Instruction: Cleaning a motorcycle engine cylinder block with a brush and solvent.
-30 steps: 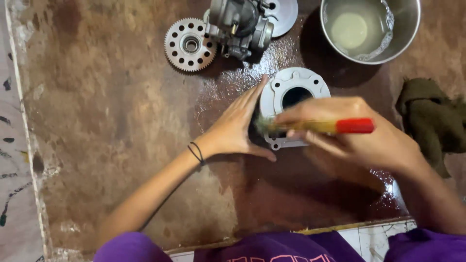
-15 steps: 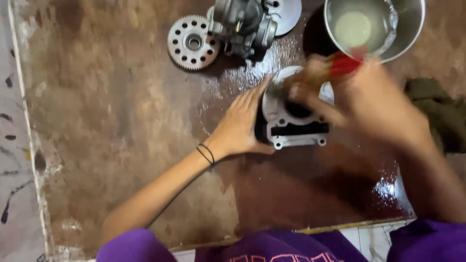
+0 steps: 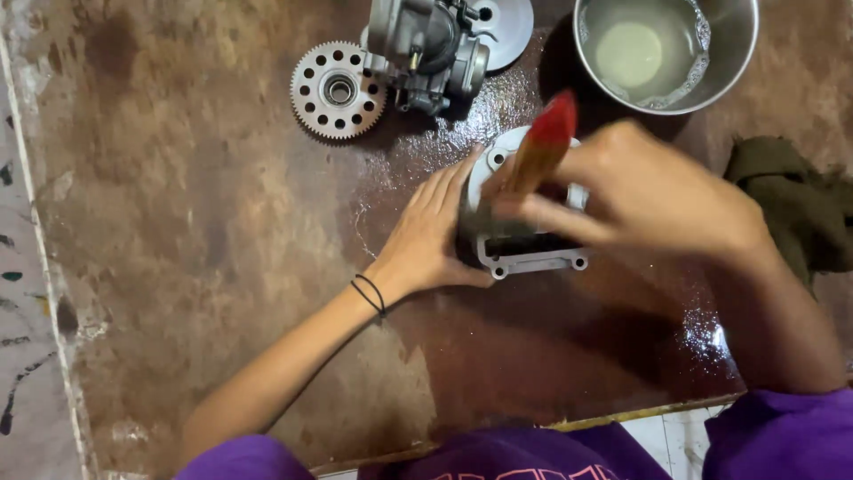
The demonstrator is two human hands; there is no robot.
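Observation:
A grey metal engine cylinder block [image 3: 531, 253] stands on a wet brown work surface [image 3: 204, 240]. My left hand [image 3: 433, 236] is pressed flat against its left side, fingers together, steadying it. My right hand [image 3: 640, 200] grips a paintbrush [image 3: 542, 147] with a red and wooden handle; the handle points up and away while the bristle end goes down onto the block's top. The bristles are blurred and partly hidden by my fingers.
A toothed sprocket gear [image 3: 338, 91] and a carburetor [image 3: 426, 49] lie at the back, with a round metal disc [image 3: 506, 27] behind them. A steel bowl [image 3: 737, 62] of cloudy liquid stands at the back right. A dark green rag [image 3: 800, 209] lies at the right.
My right hand has swung the brush from lying across the block to pointing upright, brushing over the block's top. The left hand has stayed against the block's side.

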